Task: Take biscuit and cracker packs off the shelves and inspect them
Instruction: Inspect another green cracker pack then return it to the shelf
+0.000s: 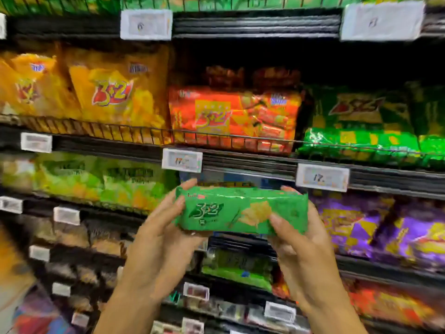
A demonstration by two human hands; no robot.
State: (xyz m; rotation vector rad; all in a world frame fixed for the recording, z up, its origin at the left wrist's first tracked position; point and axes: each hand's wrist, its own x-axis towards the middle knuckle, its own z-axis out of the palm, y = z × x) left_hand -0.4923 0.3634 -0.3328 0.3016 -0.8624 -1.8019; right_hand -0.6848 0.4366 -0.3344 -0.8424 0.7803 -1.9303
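Observation:
A green "3+2" cracker pack [240, 210] is held level in front of the shelves, its printed face toward me. My left hand [163, 235] grips its left end, thumb on the front and fingers behind. My right hand [303, 239] grips its right end the same way, thumb pressed on the front near the cracker picture. Both forearms rise from the bottom of the view.
Shelves [252, 162] run across the view with white price tags [181, 160] on their edges. Yellow packs [113, 92], an orange-red pack [231, 116], green packs [361, 131] and purple packs [385, 227] fill them. More packs sit on lower shelves.

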